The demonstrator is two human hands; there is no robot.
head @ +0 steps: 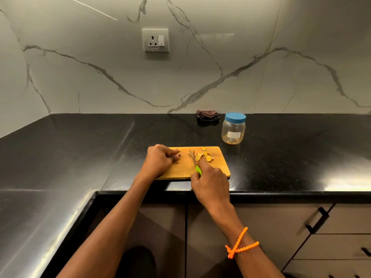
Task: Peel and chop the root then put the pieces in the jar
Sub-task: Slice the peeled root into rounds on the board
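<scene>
Currently, step in hand: chopping is judged to be under way, with slices already cut and a stub of root left.
Left fingers (174, 155): curled and pressed together, pinching the small remaining root piece (179, 153) against the board, just left of frame centre.
Right fingers (202, 164): wrapped round the green handle of the knife (195, 161), the forefinger laid along its top; the blade points up the frame, its tip resting among the slices.
Left hand (159, 161): rested on the left part of the chopping board (218, 167).
Right hand (210, 181): held over the board's near edge, below centre.
Root slices (202, 155): lying loose just right of the blade; roughly ten are counted, though some overlap and the count is uncertain.
Doing the step well: the stub should be held with fingertips tucked back, as it is very short; the blade should be brought down straight and close to the last cut; once too small to hold safely, the stub is better laid flat.
Jar (233, 129): one, clear, standing on the desk (80, 149) up and right of the board, well apart from both hands; its blue lid (235, 117) is on and would need removing.
Counts: one board, one knife, one jar, one lid, one root stub.
Elsewhere: one folded dark cloth (207, 115) near the wall, just left of the jar; one socket (155, 40) at upper centre.
</scene>
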